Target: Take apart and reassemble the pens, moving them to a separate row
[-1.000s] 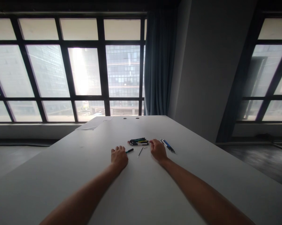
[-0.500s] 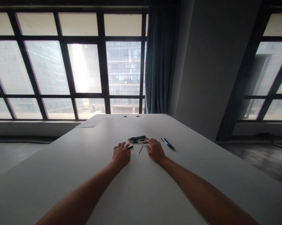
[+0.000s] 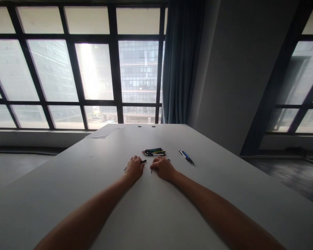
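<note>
Closing in: both hands have drawn together at table centre since a second ago. Right hand (image 3: 163,167) has slid from beside the loose pens toward 9 o'clock and now covers the thin refill (image 3: 151,170); only its near tip pokes out below the knuckles. Fingers curl down over it, so likely pinching it, but the contact is hidden and I cannot tell if the grasp is closed.

Left hand (image 3: 134,167) has crept forward, toward 12 o'clock. It sits on the dark pen barrel (image 3: 143,161), whose end juts out at the hand's 2 o'clock. A dark sliver also shows at the hand's 8 o'clock, so the barrel probably runs under the palm. Fingers bent over it; looks like a light grasp, not a clench.

Pen pile (image 3: 154,152) lies untouched at 12 o'clock of both hands, near but apart. Two blue pens (image 3: 186,157) sit at 2 o'clock of the right hand, well apart. Paper sheet (image 3: 104,132) lies far off at 11 o'clock on the table (image 3: 224,194).

Judgement: refill and barrel are being brought together, one in each hand.
</note>
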Demonstrator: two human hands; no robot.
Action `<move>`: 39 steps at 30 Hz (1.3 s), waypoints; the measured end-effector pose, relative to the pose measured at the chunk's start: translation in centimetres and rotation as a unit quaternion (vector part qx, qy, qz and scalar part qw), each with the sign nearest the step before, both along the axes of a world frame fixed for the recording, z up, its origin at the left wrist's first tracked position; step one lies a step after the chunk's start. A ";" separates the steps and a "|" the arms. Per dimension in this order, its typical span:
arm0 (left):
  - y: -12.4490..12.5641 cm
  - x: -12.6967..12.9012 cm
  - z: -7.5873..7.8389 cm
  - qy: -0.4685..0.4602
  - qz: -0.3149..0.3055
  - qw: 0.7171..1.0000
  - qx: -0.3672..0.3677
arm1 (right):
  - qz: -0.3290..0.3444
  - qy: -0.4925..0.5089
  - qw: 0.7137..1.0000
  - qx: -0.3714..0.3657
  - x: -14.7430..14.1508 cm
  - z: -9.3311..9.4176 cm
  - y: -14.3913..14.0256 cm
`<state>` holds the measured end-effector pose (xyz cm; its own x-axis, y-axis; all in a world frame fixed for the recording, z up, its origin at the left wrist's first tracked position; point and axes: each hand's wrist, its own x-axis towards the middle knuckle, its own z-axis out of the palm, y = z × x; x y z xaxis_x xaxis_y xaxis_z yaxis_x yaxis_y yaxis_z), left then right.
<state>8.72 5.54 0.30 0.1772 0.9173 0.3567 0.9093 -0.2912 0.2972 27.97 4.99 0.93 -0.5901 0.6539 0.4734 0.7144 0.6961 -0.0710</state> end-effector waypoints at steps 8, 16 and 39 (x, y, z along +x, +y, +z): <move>0.4 0.0 -0.2 -0.016 -0.007 1.000 -0.008 | 0.012 -0.004 1.000 0.007 -0.2 0.2 -0.5; 0.1 -0.2 0.0 -0.027 -0.031 0.999 -0.006 | 0.019 -0.012 1.000 -0.020 0.0 0.4 -0.4; 0.3 -0.2 -0.1 -0.182 -0.086 0.978 0.054 | -0.153 0.104 0.982 0.021 0.6 -0.8 -0.2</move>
<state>8.48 5.83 0.25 0.1690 0.8388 0.5176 0.6837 -0.4780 0.5514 28.62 4.80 0.17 -0.2561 0.7631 0.5933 0.8640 0.4560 -0.2134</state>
